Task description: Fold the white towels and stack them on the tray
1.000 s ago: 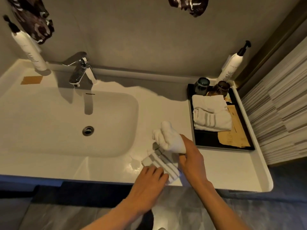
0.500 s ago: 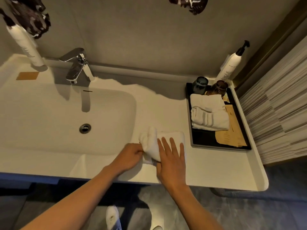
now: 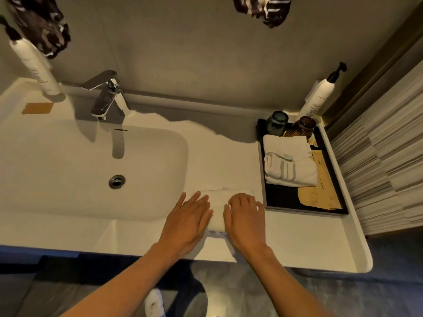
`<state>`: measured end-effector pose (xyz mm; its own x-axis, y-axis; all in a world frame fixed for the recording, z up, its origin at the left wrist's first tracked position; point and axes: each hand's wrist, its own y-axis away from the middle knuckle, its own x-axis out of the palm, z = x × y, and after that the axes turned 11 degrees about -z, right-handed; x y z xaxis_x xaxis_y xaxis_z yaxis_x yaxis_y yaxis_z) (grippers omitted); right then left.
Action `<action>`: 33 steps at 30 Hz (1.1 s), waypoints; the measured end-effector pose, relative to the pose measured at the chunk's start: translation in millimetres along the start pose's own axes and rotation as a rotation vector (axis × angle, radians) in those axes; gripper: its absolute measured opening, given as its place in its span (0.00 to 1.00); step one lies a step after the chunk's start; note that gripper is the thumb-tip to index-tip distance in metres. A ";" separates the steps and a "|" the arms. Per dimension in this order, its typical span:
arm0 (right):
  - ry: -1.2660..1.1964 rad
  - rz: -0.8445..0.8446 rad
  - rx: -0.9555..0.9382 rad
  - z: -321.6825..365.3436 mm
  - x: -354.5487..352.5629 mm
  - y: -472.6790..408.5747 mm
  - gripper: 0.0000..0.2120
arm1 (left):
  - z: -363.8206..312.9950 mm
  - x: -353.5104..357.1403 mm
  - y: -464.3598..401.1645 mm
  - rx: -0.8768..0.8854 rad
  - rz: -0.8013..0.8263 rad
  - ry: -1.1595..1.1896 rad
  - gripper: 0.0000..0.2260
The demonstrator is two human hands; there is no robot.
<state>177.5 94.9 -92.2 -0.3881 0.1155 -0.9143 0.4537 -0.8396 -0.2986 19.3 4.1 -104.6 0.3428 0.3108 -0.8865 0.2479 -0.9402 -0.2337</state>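
While both hands, left hand (image 3: 188,216) and right hand (image 3: 246,216), press flat and open on the towel (image 3: 218,202) at lower centre, smooth outward before folding.

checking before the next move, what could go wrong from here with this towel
The towel lies near the counter's front edge, so it may slide off as both hands press it flat. Carried loosely, the fold may open. On the tray, it could topple the stacked towels or nudge the cups.
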 end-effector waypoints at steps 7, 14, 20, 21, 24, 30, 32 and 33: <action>0.112 0.088 0.087 -2.5 24.4 11.1 0.28 | -16.7 28.9 -28.6 -0.201 -0.142 -0.003 0.13; 0.085 0.146 0.097 1.3 21.3 7.4 0.28 | -9.3 32.0 -25.5 -0.148 -0.095 -0.005 0.14; -0.305 0.202 0.595 0.4 -25.5 -5.0 0.38 | -19.4 -17.2 -23.4 -0.732 0.002 0.291 0.32; -0.382 0.281 0.723 0.4 -34.5 -8.4 0.38 | -25.3 -26.1 -23.7 -0.899 0.091 0.411 0.36; -0.645 0.467 0.959 -3.9 -41.9 -22.9 0.31 | -30.5 -37.4 -24.3 -1.250 0.234 0.862 0.33; -0.817 0.420 0.907 24.1 -28.9 -104.4 0.16 | 23.2 -61.2 -68.5 -1.385 0.275 1.219 0.28; -0.858 0.358 0.834 43.3 -13.3 -145.9 0.17 | 55.8 -71.2 -105.9 -1.245 0.124 1.195 0.28; -0.888 0.306 0.807 53.3 -4.1 -168.2 0.18 | 69.6 -77.9 -129.5 -1.167 0.067 1.161 0.30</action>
<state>60.0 207.5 -23.7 -0.9053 -0.2783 -0.3210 0.1197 -0.8921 0.4358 -102.6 91.9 -33.2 0.7002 0.7139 -0.0022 0.5278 -0.5156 0.6750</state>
